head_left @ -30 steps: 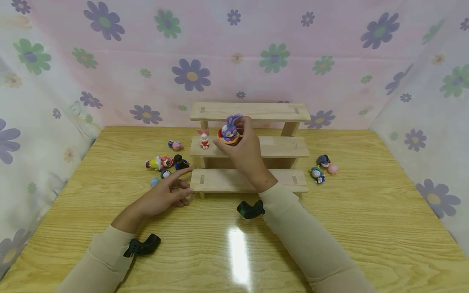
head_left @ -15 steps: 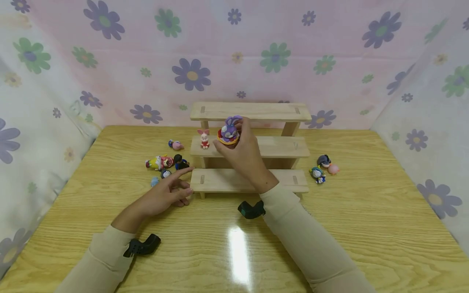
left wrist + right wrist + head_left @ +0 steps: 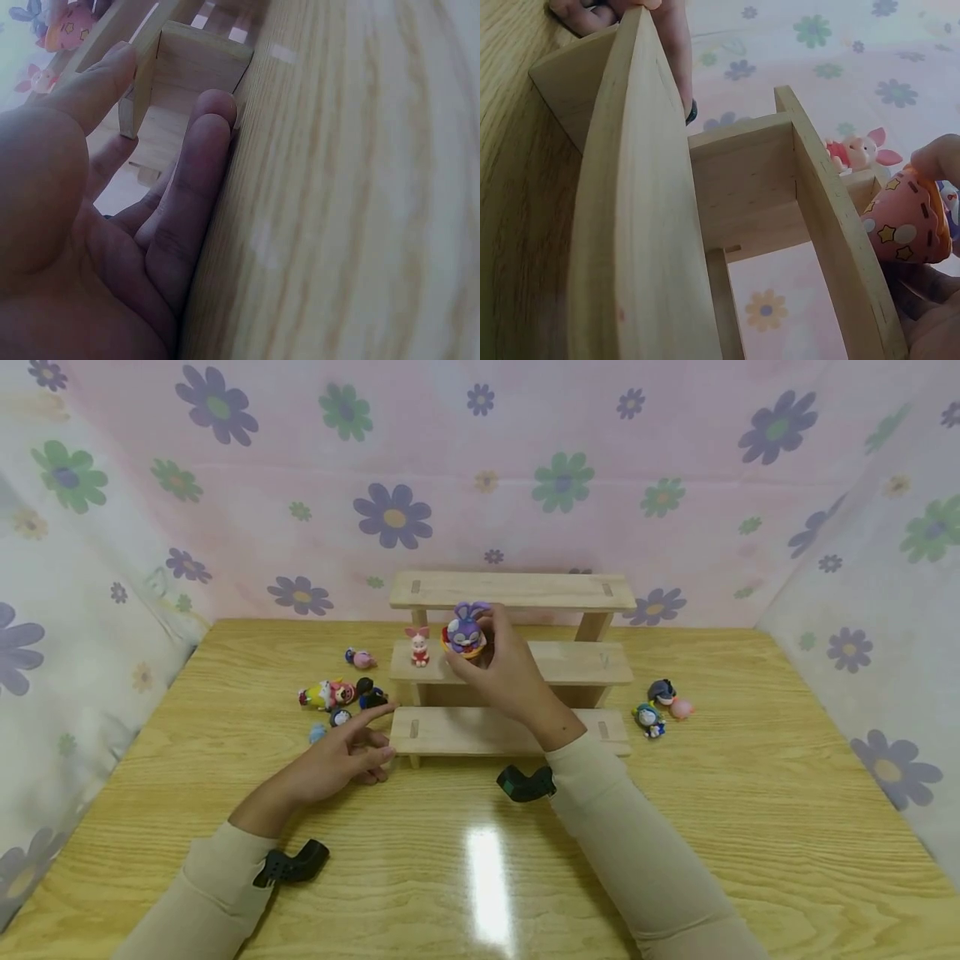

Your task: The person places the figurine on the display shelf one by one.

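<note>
My right hand (image 3: 506, 672) pinches a toy cup with a purple rabbit figurine (image 3: 465, 633) in it, over the middle step of the wooden stepped shelf (image 3: 570, 664). In the right wrist view the cup (image 3: 901, 217) is pink with yellow stars and an orange rim, close beside that step. A pink piglet figurine (image 3: 419, 647) in red stands left of it on the same step. My left hand (image 3: 330, 764) grips the left end of the bottom step between thumb and index finger, its other fingers (image 3: 191, 172) low by the tabletop.
Several small figurines lie left of the shelf, among them a yellow-and-pink one (image 3: 327, 694) and a dark-haired one (image 3: 370, 692). To the right lie a grey figurine (image 3: 662, 692), a pink ball-like toy (image 3: 681, 707) and a blue-green figurine (image 3: 648, 719). Flowered cloth (image 3: 487, 518) hangs behind the table.
My right hand has shifted and turned slightly with the rabbit cup, bringing the cup a little nearer the piglet. My left hand stays where it was.
</note>
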Motion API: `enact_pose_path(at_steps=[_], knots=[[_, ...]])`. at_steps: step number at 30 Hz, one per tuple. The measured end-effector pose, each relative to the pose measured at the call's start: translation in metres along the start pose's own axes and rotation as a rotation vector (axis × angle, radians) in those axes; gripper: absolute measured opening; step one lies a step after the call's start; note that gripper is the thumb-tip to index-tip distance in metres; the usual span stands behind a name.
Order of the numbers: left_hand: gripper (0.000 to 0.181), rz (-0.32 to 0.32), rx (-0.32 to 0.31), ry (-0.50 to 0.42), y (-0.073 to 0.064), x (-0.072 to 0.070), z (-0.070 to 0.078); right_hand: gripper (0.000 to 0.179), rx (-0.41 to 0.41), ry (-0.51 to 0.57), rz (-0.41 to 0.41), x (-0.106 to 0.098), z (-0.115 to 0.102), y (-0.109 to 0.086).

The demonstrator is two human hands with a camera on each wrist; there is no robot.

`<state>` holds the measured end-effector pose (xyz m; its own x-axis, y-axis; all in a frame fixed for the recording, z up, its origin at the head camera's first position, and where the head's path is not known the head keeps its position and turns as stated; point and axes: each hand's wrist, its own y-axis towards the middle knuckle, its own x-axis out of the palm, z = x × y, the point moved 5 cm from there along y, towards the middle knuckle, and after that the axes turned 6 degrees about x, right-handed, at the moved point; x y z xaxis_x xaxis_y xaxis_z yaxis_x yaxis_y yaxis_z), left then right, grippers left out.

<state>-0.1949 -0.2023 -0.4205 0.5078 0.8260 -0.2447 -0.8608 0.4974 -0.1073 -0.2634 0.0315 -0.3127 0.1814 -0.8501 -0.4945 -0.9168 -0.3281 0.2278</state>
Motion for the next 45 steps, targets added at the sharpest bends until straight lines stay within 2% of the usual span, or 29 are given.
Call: enact_pose_path(at_steps=[4,8,11,16,21,24,29,35,41,45], knots=[[0.069,-0.003,-0.003,0.016,-0.001,0.0,0.002,0.06,-0.029,0.008,0.006,-0.001,-0.002,-0.002],[0.07,0.005,0.005,0.039,-0.001,-0.002,0.006,0.072,-0.057,0.056,-0.006,-0.005,-0.005,-0.004],[0.069,0.009,0.011,0.04,0.0,-0.002,0.007,0.079,-0.082,0.052,0.019,-0.013,-0.002,-0.01],[0.069,-0.004,0.01,0.035,0.003,0.0,0.004,0.061,-0.13,-0.037,0.126,-0.032,0.01,-0.027],[0.069,0.003,0.007,0.04,0.005,-0.003,0.003,0.042,-0.258,-0.106,0.235,-0.056,0.017,-0.041],[0.069,0.001,0.008,0.046,0.005,-0.004,0.003,0.033,-0.297,-0.158,0.295,-0.07,0.021,-0.052],[0.069,-0.003,0.011,0.05,0.005,-0.003,0.002,0.026,-0.281,-0.223,0.364,-0.09,0.033,-0.072],[0.07,-0.019,-0.002,0.054,-0.001,0.001,-0.001,0.025,-0.255,-0.296,0.401,-0.111,0.051,-0.089],[0.068,-0.002,0.012,0.069,-0.004,0.001,0.002,0.02,-0.203,-0.329,0.444,-0.137,0.057,-0.09],[0.069,-0.006,0.014,0.062,-0.005,0.002,0.006,0.021,-0.136,-0.35,0.455,-0.152,0.066,-0.09]])
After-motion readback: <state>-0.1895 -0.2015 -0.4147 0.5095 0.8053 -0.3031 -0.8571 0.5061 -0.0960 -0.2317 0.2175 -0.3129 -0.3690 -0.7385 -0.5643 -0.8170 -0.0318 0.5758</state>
